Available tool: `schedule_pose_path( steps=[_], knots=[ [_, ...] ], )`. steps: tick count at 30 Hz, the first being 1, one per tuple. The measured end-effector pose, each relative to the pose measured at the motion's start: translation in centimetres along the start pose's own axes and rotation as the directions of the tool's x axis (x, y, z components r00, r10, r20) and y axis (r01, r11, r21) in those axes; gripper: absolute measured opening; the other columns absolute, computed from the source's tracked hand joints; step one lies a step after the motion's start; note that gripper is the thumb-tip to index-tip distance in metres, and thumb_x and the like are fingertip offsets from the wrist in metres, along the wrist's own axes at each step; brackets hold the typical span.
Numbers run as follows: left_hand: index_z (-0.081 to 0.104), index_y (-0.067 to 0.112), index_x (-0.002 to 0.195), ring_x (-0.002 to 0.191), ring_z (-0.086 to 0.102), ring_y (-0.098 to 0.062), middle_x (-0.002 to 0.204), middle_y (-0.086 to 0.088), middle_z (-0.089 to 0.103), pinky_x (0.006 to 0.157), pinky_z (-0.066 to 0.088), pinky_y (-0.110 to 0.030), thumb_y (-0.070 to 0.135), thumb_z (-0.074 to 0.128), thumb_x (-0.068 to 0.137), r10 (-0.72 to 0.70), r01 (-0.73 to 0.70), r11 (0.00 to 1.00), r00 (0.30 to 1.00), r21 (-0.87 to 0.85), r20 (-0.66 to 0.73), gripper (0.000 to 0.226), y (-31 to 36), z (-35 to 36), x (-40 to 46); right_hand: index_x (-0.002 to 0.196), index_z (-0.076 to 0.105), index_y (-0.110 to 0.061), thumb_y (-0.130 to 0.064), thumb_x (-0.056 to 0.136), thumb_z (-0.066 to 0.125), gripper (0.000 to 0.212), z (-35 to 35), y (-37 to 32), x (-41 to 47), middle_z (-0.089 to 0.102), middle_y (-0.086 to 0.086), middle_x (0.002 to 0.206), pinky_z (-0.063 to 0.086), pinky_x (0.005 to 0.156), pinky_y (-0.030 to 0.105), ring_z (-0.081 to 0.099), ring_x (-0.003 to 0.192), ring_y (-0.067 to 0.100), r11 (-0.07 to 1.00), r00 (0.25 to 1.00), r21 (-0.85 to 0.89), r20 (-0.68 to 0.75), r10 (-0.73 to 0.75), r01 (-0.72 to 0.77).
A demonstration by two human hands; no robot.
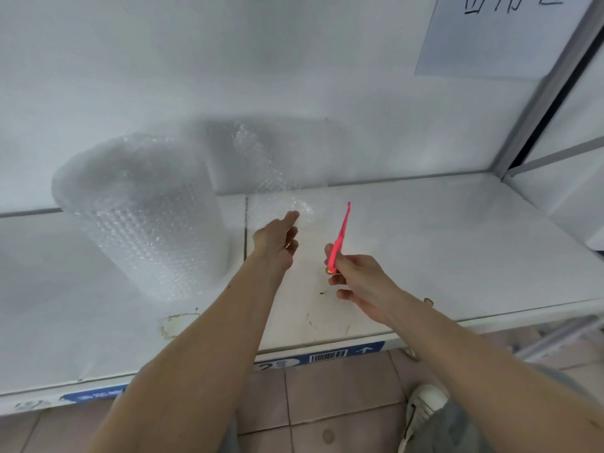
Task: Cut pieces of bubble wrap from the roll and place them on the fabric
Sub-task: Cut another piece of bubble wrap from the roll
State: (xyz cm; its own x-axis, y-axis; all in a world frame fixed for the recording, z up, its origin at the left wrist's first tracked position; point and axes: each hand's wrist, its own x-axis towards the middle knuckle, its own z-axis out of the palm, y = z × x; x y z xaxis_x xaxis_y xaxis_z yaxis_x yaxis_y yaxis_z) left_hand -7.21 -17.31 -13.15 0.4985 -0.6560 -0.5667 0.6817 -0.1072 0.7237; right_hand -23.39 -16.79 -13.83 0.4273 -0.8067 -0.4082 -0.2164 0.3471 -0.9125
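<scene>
Left hand: the left hand (277, 240) sits at centre frame, fingers loosely curled and partly open, index tip reaching up toward the loose bubble wrap sheet (277, 165); whether it already pinches the edge I cannot tell, the film being clear and blurred there; it looks placed to steady or tension the sheet for a cut.

Right hand: the right hand (356, 282), just right of centre, is closed around the handle of a pink cutter (340, 238); the tool points up and away from the body, tip near the sheet's lower right edge, probably poised to slice.

Roll: the bubble wrap roll (137, 214) stands upright in the left middle of the frame, on the white shelf (441, 240); its free sheet trails rightward along the back wall (294, 60), so the cut can be made clear of the roll.

Fabric: not visible; where pieces will go cannot be told.

Surroundings: a paper sign (496, 34) hangs upper right; tiled floor (327, 393) and a shoe (421, 410) show at lower right.
</scene>
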Motion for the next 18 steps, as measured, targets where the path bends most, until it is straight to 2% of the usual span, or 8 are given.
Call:
schedule_pose_path(
  steps=[3, 6, 10, 12, 18],
  knots=[
    [0.055, 0.009, 0.077, 0.057, 0.058, -0.013, 0.072, -0.007, 0.064, 0.048, 0.05, -0.021, -0.004, 0.074, 0.08, 0.008, -0.006, 0.989, 1.0, -0.146, 0.017, 0.023, -0.1, 0.1, -0.1, 0.09, 0.065, -0.009, -0.066, 0.084, 0.057, 0.059, 0.6, 0.6, -0.3, 0.056, 0.005, 0.088, 0.047, 0.066, 0.029, 0.055, 0.076, 0.018, 0.991, 0.998, -0.134, 0.058, -0.005, 0.013],
    [0.059, 0.004, 0.076, 0.06, 0.062, -0.014, 0.074, -0.01, 0.066, 0.052, 0.055, -0.022, -0.004, 0.075, 0.08, 0.009, -0.004, 0.98, 1.0, -0.201, 0.022, 0.019, -0.3, 0.2, -0.1, 0.086, 0.061, -0.011, -0.074, 0.084, 0.045, 0.065, 1.3, 1.0, -0.3, 0.054, 0.005, 0.086, 0.046, 0.067, 0.029, 0.052, 0.071, 0.016, 0.981, 0.992, -0.192, 0.118, 0.037, -0.013],
    [0.062, 0.002, 0.077, 0.063, 0.062, -0.014, 0.075, -0.01, 0.067, 0.056, 0.056, -0.022, -0.003, 0.074, 0.081, -0.004, 0.008, 0.973, 1.0, -0.232, 0.017, 0.014, -0.4, 0.4, 0.2, 0.088, 0.059, -0.011, -0.073, 0.087, 0.04, 0.065, 2.1, 1.2, -0.4, 0.055, 0.006, 0.087, 0.048, 0.069, 0.029, 0.053, 0.072, 0.018, 0.974, 0.981, -0.224, 0.188, 0.052, -0.009],
    [0.064, 0.002, 0.08, 0.063, 0.063, -0.014, 0.075, -0.009, 0.068, 0.053, 0.056, -0.021, -0.002, 0.075, 0.081, -0.016, 0.022, 0.974, 1.0, -0.226, 0.026, 0.011, -0.5, 0.5, 0.4, 0.09, 0.059, -0.011, -0.072, 0.088, 0.04, 0.064, 2.3, 1.1, -0.4, 0.056, 0.005, 0.087, 0.05, 0.071, 0.028, 0.056, 0.074, 0.018, 0.968, 0.976, -0.251, 0.21, 0.05, 0.004],
    [0.067, 0.001, 0.089, 0.063, 0.062, -0.014, 0.076, -0.008, 0.069, 0.054, 0.056, -0.021, 0.002, 0.072, 0.084, -0.052, 0.062, 0.979, 0.997, -0.193, 0.058, 0.008, -0.8, 0.4, 1.0, 0.091, 0.059, -0.014, -0.072, 0.087, 0.043, 0.06, 2.1, 0.3, 0.2, 0.057, 0.004, 0.094, 0.051, 0.071, 0.027, 0.058, 0.079, 0.015, 0.952, 0.976, -0.29, 0.215, -0.035, 0.098]
  ],
)
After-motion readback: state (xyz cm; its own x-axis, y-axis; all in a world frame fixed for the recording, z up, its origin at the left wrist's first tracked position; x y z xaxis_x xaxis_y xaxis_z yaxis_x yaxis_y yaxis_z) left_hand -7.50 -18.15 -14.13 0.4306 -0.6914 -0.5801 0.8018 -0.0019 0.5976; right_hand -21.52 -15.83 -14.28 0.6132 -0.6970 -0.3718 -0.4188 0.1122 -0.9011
